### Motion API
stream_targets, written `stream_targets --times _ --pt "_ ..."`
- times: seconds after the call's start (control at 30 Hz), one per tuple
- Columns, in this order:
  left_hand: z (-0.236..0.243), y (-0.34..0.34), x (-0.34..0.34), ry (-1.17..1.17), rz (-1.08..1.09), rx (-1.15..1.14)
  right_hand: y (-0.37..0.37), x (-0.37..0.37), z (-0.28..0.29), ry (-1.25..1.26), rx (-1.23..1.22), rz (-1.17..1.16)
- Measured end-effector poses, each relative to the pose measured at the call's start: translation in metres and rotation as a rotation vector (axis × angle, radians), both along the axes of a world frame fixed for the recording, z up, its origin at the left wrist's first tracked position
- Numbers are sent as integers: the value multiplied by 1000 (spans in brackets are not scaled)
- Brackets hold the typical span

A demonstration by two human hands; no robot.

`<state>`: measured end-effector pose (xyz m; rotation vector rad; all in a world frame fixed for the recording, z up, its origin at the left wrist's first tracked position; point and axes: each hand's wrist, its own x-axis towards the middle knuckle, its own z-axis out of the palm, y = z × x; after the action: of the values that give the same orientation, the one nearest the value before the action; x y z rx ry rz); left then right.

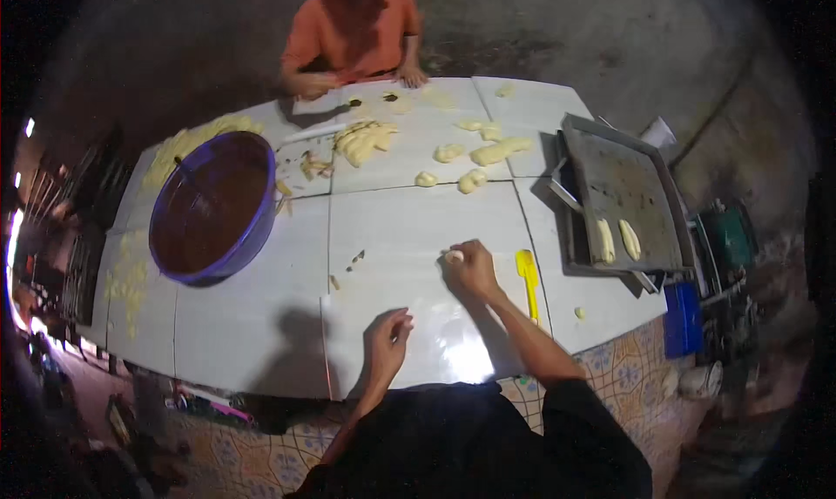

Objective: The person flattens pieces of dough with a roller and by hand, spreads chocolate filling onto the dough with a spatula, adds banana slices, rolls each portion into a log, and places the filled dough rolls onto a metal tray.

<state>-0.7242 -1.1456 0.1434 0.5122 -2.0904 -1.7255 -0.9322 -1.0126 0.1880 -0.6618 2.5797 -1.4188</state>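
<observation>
Over the white tabletop, my right hand (475, 271) is closed round a small pale dough ball (454, 257), which shows partly at its fingertips. Lower and to the left, my left hand (388, 342) hovers near the table's front edge. Its fingers curl loosely, a little apart, and no object shows in them. A yellow plastic scoop or spatula (527, 277) lies just right of my right hand. Several pale dough pieces (498, 151) are spread farther back, with a rounded lump (471, 181) nearest my right hand. Small dark crumbs (355, 260) lie left of it.
A large purple basin (268, 172) of brown mixture stands left. A metal tray (675, 212) at right bears two long dough rolls (630, 239). Across the table, a person in orange (348, 37) works near a big dough mass (366, 140). A blue container (683, 320) stands beyond the right edge.
</observation>
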Motion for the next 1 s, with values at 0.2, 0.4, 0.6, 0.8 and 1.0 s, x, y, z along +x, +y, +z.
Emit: stream_targets --times 0.2,0.4,0.6,0.8,1.0 --pt "27 20 -9 -67 21 -106 5 100 -5 -191 -215 276" --pt "31 17 13 -300 222 -846 13 119 -10 234 115 240" --pt "28 8 9 -141 -474 -697 36 118 -23 540 403 661" --pt "33 14 -1 -314 -456 -1037 37 108 -8 644 641 653" --pt "43 -12 30 -335 227 -858 48 106 -19 635 503 501"
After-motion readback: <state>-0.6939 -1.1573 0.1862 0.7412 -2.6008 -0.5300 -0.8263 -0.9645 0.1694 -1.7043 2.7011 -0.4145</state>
